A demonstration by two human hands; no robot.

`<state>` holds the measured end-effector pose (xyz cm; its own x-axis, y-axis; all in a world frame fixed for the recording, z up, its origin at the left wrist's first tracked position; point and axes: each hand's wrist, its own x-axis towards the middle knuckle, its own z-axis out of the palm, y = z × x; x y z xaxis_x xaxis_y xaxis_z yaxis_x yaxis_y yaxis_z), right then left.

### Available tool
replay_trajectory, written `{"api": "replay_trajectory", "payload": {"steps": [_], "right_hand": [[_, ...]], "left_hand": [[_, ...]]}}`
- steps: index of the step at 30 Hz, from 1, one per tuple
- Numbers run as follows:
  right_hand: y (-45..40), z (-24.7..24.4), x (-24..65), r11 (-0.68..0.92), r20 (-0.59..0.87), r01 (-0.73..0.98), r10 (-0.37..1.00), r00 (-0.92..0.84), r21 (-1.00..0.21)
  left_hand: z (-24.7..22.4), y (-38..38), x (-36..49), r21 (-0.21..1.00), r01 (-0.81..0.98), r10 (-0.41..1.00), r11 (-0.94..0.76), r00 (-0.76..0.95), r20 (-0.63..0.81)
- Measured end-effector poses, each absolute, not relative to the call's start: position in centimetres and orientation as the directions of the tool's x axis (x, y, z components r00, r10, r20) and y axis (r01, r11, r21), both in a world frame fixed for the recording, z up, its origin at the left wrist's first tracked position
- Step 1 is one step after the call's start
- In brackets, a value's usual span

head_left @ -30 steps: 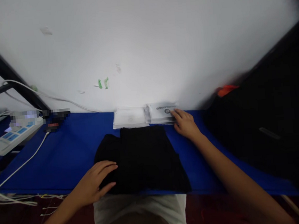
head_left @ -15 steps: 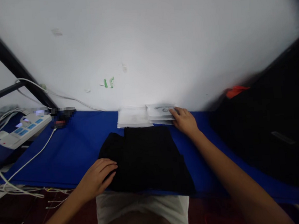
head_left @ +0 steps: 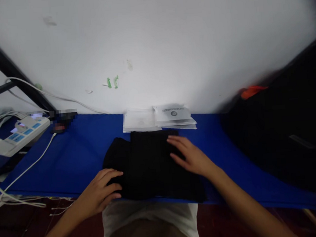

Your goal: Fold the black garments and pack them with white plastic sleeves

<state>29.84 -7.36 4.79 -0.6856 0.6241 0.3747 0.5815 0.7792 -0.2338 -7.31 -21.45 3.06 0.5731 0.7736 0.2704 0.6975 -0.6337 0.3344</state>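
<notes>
A folded black cloth (head_left: pixel 151 167) lies on the blue table (head_left: pixel 75 155) in front of me. At its left edge rests my left hand (head_left: pixel 105 189), fingers apart and holding nothing. My right hand (head_left: pixel 190 156) is over the upper right part of the cloth, its fingers spread. Beyond the cloth, by the wall, are two flat white packets side by side: a plain left packet (head_left: pixel 139 120) and a stack of right packets (head_left: pixel 172 114) with dark printing on top.
At the left are a white power strip (head_left: pixel 23 135), white cables (head_left: pixel 37 164) and a dark device (head_left: pixel 60 126). A large black item (head_left: pixel 275 134) with an orange piece (head_left: pixel 252 91) fills the right side. A white wall (head_left: pixel 154 48) rises behind.
My right hand has left the printed packets and moved down and toward me, over the black cloth. The fingers of my left hand have spread slightly.
</notes>
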Motion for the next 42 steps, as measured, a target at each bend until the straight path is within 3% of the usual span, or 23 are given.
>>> {"api": "replay_trajectory", "payload": {"steps": [2,6,16,25,31,42], "right_hand": [[-10.9,4.9,29.4,0.824,0.265,0.475,0.555,-0.789,-0.310],[-15.4,4.5,30.6,0.792,0.191,0.509,0.587,-0.787,-0.336],[-16.6,5.0,33.7,0.695,0.211,0.592,0.703,-0.679,-0.408],[-15.5,5.2,33.7,0.686,0.258,0.572,0.713,-0.652,-0.449],[-15.4,5.3,33.8,0.676,0.262,0.576,0.723,-0.640,-0.460],[-14.9,6.0,34.1,0.679,0.279,0.589,0.725,-0.629,-0.437]], "left_hand": [[3.4,-21.3,-7.4,0.344,0.686,0.767,-0.641,0.580,0.274],[3.8,-21.2,-8.3,0.327,0.684,0.759,-0.652,0.587,0.283],[4.1,-20.5,-10.5,0.314,0.716,0.780,-0.624,0.599,0.183],[4.5,-20.2,-11.3,0.337,0.726,0.801,-0.599,0.555,0.226],[5.0,-20.6,-10.3,0.317,0.728,0.791,-0.608,0.588,0.167],[5.2,-19.8,-10.4,0.385,0.720,0.816,-0.577,0.493,0.302]]}}
